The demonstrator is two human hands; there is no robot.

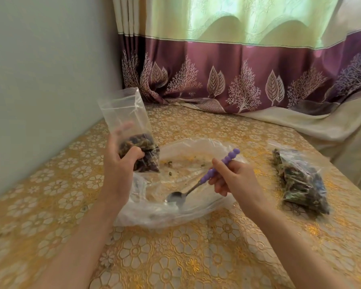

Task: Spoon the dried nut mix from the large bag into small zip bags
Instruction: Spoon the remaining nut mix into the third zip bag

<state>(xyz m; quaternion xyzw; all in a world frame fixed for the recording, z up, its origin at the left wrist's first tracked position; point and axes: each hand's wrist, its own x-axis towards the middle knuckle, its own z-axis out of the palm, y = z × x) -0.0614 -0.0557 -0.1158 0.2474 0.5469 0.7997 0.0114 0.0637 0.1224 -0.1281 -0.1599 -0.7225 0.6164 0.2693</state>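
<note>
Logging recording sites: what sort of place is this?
Probably a home room: a table under a gold floral plastic tablecloth stands in a corner, against a plain pale wall and a green-and-purple leaf-patterned window curtain.

The gold flower-patterned bench (196, 257) lies bare at six o'clock and nine o'clock of the crumpled clear plastic large bag (196, 155). At three o'clock, well apart, a filled clear zip bag of dark nut mix (300, 180) blocks the way. A pale grey wall (40, 80) closes nine o'clock, and a purple leaf-patterned curtain (238, 80) drapes onto the bench at twelve o'clock.
</note>
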